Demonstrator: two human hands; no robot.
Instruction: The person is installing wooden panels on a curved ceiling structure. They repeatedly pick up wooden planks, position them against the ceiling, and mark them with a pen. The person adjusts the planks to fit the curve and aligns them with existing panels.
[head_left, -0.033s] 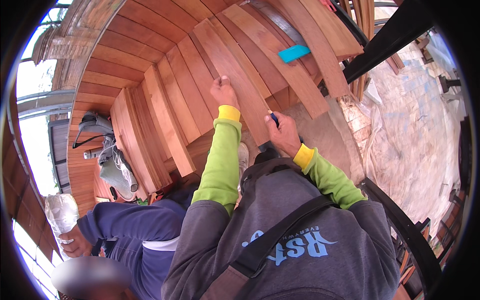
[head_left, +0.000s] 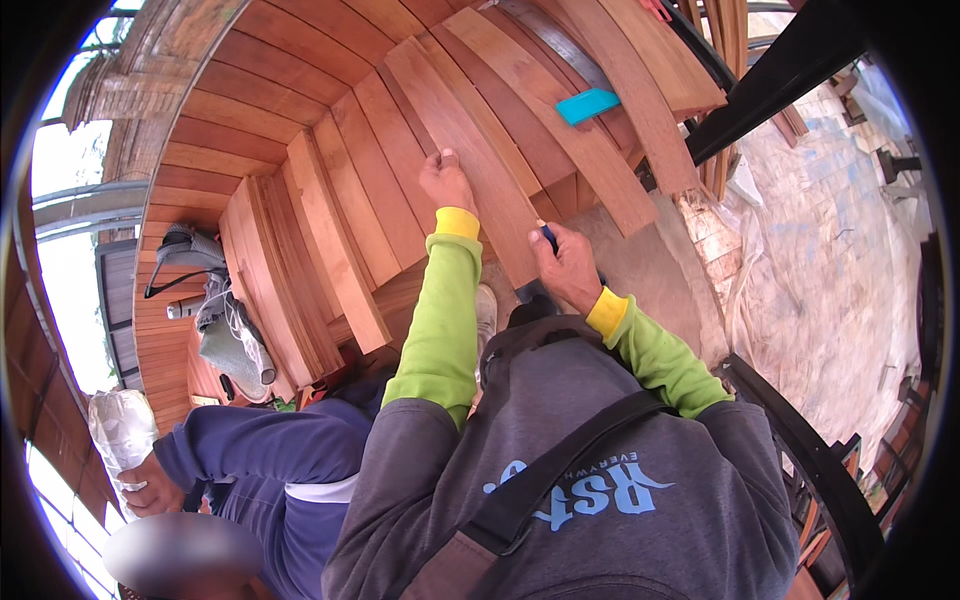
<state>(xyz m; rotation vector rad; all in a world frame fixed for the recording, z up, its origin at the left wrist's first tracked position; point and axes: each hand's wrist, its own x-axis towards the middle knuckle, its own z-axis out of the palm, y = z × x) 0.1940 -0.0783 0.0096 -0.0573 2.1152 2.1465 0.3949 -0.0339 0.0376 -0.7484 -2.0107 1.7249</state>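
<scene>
Right hand [head_left: 568, 270] is pinching a blue pencil-like tool [head_left: 549, 238] by the three-o'clock edge of a plank [head_left: 480, 165] lying at twelve, left hand [head_left: 447, 183] clasping its nine-o'clock edge, where slackening could be inviting a slip.

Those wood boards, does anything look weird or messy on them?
Kind of: the loose boards stick out unevenly, and a turquoise thing lies among them, looking odd because it's so bright against all that brown. I see no spill.
</scene>
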